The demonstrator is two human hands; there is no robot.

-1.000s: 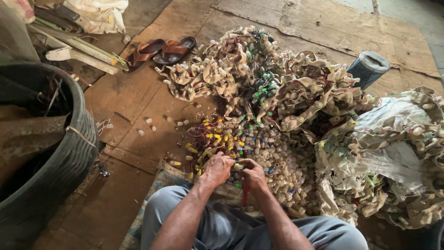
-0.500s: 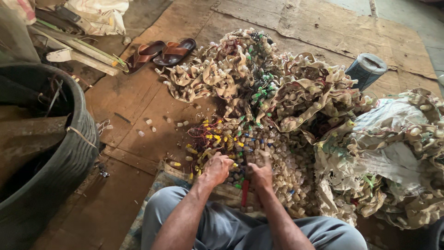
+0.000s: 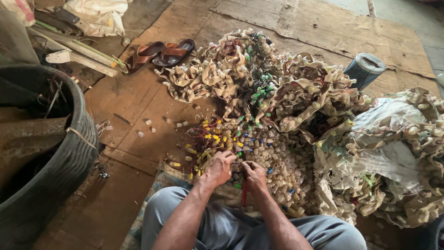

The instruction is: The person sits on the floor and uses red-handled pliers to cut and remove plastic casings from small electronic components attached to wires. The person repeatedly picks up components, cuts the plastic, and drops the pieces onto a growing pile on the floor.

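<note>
Position: the person sits on the floor with both hands working at the near edge of a loose heap of small beige, yellow and blue plastic caps (image 3: 263, 153).

Left hand (image 3: 219, 167): fingers curled together over the caps, apparently pinching 1 small piece. The piece itself is too small to identify.

Right hand (image 3: 254, 175): fingers closed around a thin red-handled tool (image 3: 243, 194), whose handle hangs down toward the lap. The working tip is hidden between the 2 hands.

Change over the last 1 second: both hands have stayed at the same spot, and the fingers have shifted only slightly. The heap outline is unchanged. Judgement: this is 1 repeated small operation on single pieces, with most of the pile unprocessed.

Surroundings: crumpled tan strips studded with caps and coloured wires (image 3: 259, 88) lie behind the heap. A pair of brown sandals (image 3: 159, 53) rests on the cardboard, well apart. A large black rubber tub (image 3: 69, 153) stands on the left.
</note>
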